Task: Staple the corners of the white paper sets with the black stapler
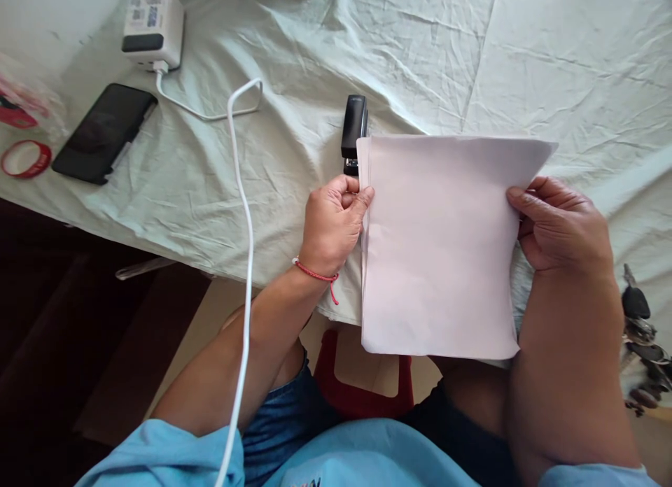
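A stack of blank white paper sheets [438,249] is held up over the table's front edge, its lower part reaching past that edge. My left hand [337,217] pinches the stack's left side, thumb on top and fingers curled beneath. On the opposite side my right hand [561,221] grips the sheets the same way, and the top right corner flares outward. Several layers show slightly out of line along the left side. Just beyond my left hand stands a black stapler [354,130], its front end close to the paper's top left corner.
A pale green cloth [299,46] with wrinkles covers the table. At the left lie a black phone [102,133], a red wristband [25,159] and a white power adapter [155,25]. Its white cable [244,214] crosses over my left forearm. A bunch of keys [643,333] is at right.
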`<state>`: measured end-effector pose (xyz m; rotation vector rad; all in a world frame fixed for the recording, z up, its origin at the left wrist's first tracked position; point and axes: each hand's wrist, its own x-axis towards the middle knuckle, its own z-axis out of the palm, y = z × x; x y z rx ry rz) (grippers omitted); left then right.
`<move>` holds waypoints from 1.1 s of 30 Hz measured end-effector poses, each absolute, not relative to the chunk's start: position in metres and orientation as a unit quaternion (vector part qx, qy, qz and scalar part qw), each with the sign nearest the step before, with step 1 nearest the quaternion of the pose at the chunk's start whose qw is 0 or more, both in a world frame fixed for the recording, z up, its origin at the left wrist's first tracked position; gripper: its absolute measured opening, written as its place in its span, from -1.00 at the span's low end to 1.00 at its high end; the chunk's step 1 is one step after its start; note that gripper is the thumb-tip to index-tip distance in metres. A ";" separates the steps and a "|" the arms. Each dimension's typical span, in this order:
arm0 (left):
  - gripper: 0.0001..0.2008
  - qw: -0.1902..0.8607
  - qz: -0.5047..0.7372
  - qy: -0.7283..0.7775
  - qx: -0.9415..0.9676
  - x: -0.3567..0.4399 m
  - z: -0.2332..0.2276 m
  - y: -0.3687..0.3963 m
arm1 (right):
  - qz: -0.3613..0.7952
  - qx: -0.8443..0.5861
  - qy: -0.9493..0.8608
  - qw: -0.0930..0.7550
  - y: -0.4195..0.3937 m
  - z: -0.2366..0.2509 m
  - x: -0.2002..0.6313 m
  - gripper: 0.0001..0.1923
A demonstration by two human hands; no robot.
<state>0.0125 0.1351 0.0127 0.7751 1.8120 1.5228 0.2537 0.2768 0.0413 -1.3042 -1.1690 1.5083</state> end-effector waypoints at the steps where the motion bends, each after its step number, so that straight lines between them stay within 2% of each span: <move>1: -0.75 0.312 0.581 0.689 0.300 0.013 0.014 0.135 | 0.597 -0.515 -0.462 0.407 0.277 0.041 0.254 -0.78; 17: -0.74 0.382 0.593 0.656 0.270 0.015 0.021 0.134 | 0.577 -0.531 -0.445 0.432 0.281 0.040 0.252 -0.73; 23: -0.84 0.308 0.583 0.691 0.297 0.012 0.015 0.135 | 0.581 -0.534 -0.444 0.425 0.281 0.041 0.253 -0.68; 26: -0.90 0.303 0.593 0.691 0.280 0.012 0.014 0.135 | 0.581 -0.542 -0.438 0.421 0.281 0.043 0.253 -0.66; 30: -0.72 0.321 0.636 0.669 0.214 0.015 0.018 0.137 | 0.586 -0.549 -0.424 0.418 0.280 0.046 0.253 -0.63; 33: -0.72 0.346 0.631 0.660 0.216 0.015 0.022 0.138 | 0.590 -0.554 -0.423 0.407 0.281 0.046 0.254 -0.62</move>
